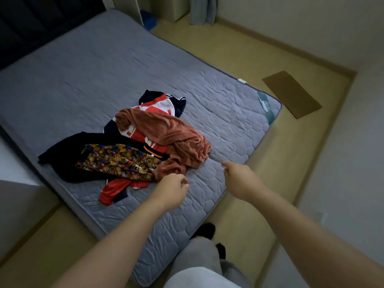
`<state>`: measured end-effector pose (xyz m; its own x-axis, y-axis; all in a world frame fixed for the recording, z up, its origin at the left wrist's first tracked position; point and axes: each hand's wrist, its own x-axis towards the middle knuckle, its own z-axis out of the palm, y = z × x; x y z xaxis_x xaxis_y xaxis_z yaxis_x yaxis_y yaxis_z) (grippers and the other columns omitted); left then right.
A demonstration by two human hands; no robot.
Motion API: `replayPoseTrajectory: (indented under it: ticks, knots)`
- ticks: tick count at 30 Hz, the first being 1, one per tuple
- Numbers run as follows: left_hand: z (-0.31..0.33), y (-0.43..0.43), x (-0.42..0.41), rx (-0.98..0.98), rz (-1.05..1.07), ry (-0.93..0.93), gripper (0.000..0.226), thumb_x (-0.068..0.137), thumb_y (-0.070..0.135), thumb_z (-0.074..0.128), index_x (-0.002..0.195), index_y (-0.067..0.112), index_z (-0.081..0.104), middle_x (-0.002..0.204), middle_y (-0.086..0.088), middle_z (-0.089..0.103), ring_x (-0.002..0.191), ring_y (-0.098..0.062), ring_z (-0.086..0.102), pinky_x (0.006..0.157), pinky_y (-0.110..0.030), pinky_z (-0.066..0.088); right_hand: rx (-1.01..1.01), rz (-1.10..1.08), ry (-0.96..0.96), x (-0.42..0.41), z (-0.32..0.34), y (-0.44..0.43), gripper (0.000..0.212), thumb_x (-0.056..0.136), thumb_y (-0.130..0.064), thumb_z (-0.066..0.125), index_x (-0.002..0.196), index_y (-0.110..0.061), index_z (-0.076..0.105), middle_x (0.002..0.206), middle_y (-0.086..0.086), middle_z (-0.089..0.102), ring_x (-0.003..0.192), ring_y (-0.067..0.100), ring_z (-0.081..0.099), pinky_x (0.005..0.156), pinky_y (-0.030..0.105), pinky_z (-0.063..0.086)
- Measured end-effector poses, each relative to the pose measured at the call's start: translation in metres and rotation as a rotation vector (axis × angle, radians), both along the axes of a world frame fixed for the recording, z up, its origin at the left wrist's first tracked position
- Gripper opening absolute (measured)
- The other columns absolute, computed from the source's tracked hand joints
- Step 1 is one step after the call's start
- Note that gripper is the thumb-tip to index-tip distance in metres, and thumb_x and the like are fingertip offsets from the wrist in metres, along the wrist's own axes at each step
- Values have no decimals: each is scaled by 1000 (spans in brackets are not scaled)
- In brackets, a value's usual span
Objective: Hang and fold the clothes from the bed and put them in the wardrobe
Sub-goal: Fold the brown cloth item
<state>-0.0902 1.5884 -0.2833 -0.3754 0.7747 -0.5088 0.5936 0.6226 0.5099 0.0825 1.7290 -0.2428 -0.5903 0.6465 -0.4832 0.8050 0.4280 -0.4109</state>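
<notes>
Brown top [166,132] on a heap of clothes [116,159] on the bed [104,65], nothing folded yet.
Left hand [172,187] and right hand [239,179] reach in, fingers [226,165] loosely curled, holding nothing.

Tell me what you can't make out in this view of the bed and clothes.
Wardrobe: outside the head view's frame.
Clothes pile: lower garments buried under the orange top; count unclear.
Left hand: whether it grips that top, blurred.
Mattress label: print too small.

floor [239,48] — tan, brown mat [292,94] on it | walls [311,21] — pale | bed [104,69] grey, quilted | light dim
</notes>
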Motion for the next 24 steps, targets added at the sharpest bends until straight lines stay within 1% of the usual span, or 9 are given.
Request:
replayPoseTrajectory:
  ticks: [5,8,10,13,15,17,18,20,24]
  knots:
    - [-88,98,-20,-141,-52,-33,25,96,29,56,111,17,72,115,-5,71,108,-23,64,91,-34,52,-67,33,55,-23,-62,76,48,104,-10,37,151,-16,40,140,10,59,121,29,57,91,33,48]
    - [-163,155,-40,-279,-17,-112,26,95,27,56,116,18,69,120,-5,69,111,-25,64,93,-32,51,-137,28,69,-37,-111,114,47,106,-14,33,153,-20,38,157,3,41,138,24,46,107,33,42]
    - [-211,186,-51,-338,182,-219,23,94,21,60,114,14,68,113,-8,69,103,-29,66,85,-31,51,-197,29,53,-48,-144,138,46,106,-13,33,150,-20,41,158,3,39,138,26,44,109,39,42]
    - [-272,218,-61,-385,657,-442,5,94,11,63,96,6,64,99,-16,62,75,-28,61,60,-30,46,-272,53,23,-69,-186,171,46,104,-8,34,147,-18,44,155,6,42,136,28,46,106,42,43]
    - [-311,230,-72,-415,899,-417,23,91,13,65,111,3,63,120,-18,63,93,-32,63,70,-36,56,-286,70,14,-82,-209,192,48,101,-5,37,146,-17,45,152,6,44,135,27,44,107,41,41]
    - [-343,231,-89,-463,1000,-208,51,85,19,65,132,2,53,143,-22,47,118,-39,57,101,-42,50,-291,92,-3,-94,-229,210,46,100,-4,39,144,-15,47,150,6,45,135,26,44,104,36,39]
    - [-354,230,-97,-471,1024,-115,56,84,21,64,136,5,49,151,-22,35,125,-39,52,107,-39,43,-293,99,-9,-98,-238,218,45,100,-4,39,143,-15,48,149,7,46,135,25,43,102,34,38]
    - [-369,227,-112,-441,1062,-61,54,83,24,67,134,15,52,156,-16,27,127,-37,49,105,-37,40,-301,117,-16,-104,-252,228,46,99,-4,40,143,-15,49,149,8,47,137,23,42,101,31,37]
    - [-390,219,-131,-323,1102,-234,50,79,19,78,127,15,66,133,-12,62,117,-31,60,103,-40,50,-342,155,-52,-108,-265,236,48,101,-6,41,148,-16,43,154,8,42,140,23,39,103,28,34]
